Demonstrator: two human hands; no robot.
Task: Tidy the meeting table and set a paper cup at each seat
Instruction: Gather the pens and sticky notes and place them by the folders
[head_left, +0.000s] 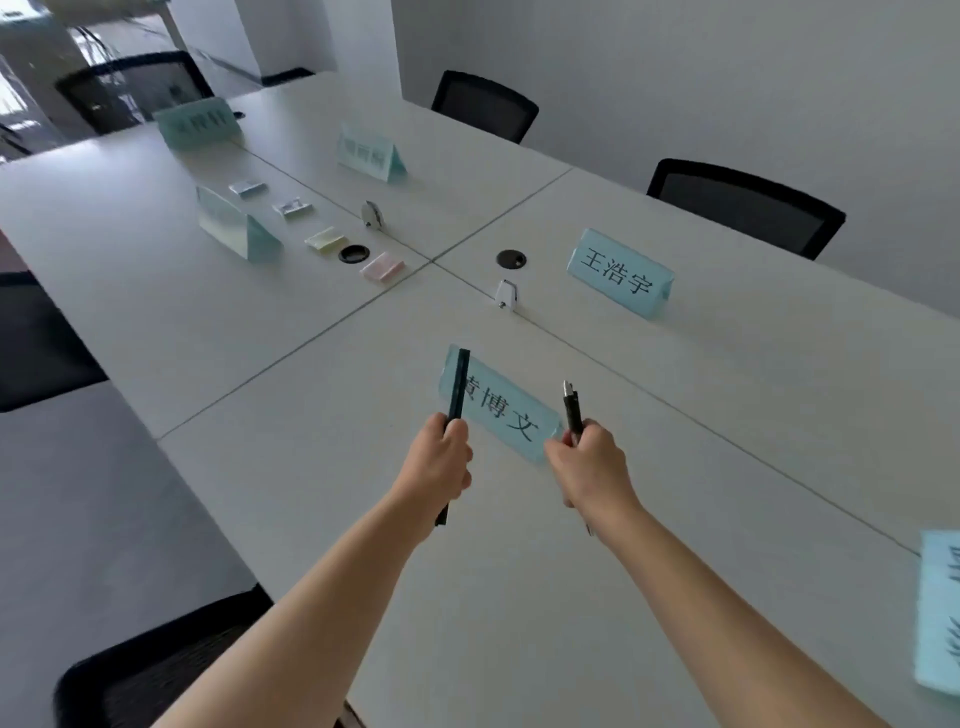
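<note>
White table (322, 519), left hand (439, 457) gripping black pen (457, 387), right hand (589, 465) gripping dark pen (571, 408)

Pale grey-white surface (675, 467), crossed by thin dark seam lines. Light teal name cards: nearest one (506, 415) with black characters, another far right (621, 273) likewise in black print, one at the right edge (940, 613) with blurred dark marks. Far-left cards (197, 122) (370, 153) teal, print too blurred to read. Black slim stick (457, 387) in the left hand (436, 462); black pen with silver tip (571, 410) in the right hand (587, 465). Small packets far left: pink (383, 267), pale yellow (324, 240), silvery white (293, 208). Black cable grommets (510, 258) (354, 253). Black mesh chairs (743, 205). White walls (675, 67).
</note>
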